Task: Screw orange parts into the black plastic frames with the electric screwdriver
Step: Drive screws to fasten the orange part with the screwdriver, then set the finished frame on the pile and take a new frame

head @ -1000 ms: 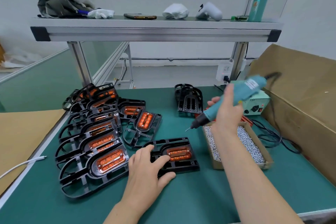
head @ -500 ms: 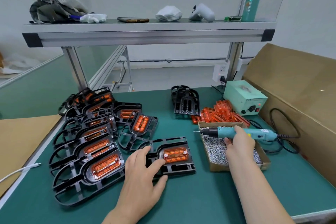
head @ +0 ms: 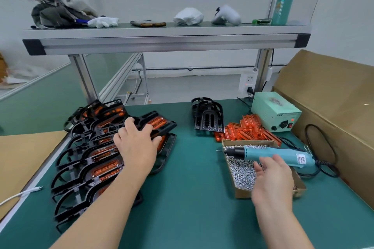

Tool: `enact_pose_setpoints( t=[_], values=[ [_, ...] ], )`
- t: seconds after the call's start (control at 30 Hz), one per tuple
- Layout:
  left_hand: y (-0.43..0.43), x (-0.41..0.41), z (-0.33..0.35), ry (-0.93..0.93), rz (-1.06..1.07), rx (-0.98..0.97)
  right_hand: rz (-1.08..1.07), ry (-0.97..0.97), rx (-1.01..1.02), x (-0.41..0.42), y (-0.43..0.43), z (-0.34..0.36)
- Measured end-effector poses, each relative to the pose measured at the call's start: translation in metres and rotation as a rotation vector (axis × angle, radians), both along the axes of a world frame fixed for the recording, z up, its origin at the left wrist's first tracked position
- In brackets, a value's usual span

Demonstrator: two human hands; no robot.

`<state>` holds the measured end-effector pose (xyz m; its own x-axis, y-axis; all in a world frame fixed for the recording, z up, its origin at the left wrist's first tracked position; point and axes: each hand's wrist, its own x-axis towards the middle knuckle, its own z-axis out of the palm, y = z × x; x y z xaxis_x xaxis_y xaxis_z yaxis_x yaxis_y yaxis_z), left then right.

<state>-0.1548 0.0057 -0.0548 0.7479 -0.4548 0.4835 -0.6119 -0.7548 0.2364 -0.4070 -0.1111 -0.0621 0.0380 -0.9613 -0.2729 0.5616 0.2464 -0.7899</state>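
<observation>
My left hand grips a black frame with an orange part and holds it over the row of finished frames at the left of the green table. The teal electric screwdriver lies across the cardboard box of screws, tip pointing left. My right hand hovers just in front of it, fingers relaxed, holding nothing. A small stack of bare black frames stands at the back centre, with loose orange parts piled to its right.
A pale green power unit sits at the back right, its black cord looping by a large cardboard box along the right edge. An aluminium shelf spans overhead. A white cable lies at the left edge.
My right hand laid the screwdriver across the screw box and let go. My left hand picked up the frame from the table's middle and carried it back-left over the row.
</observation>
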Motion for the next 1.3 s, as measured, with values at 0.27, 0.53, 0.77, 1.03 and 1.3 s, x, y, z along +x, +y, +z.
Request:
enact_pose_setpoints(
  t=[0.27,0.53,0.77,1.03,1.3],
  values=[
    [-0.010,0.019,-0.017,-0.029,0.084,0.184,-0.077,0.127,-0.099,0.010,-0.011,-0.002],
    [-0.011,0.015,-0.024,-0.062,0.032,0.191,0.122,0.536,-0.511,0.035,-0.027,-0.003],
    [-0.004,0.009,-0.018,-0.041,0.007,0.218,0.690,1.731,-1.115,0.118,-0.084,0.011],
    [0.015,-0.005,-0.021,-0.068,-0.073,0.073,0.711,2.247,-1.118,0.145,-0.082,-0.002],
    [0.019,-0.018,-0.026,-0.081,-0.150,0.004,0.641,2.359,-1.123,0.136,-0.061,0.007]
  ],
)
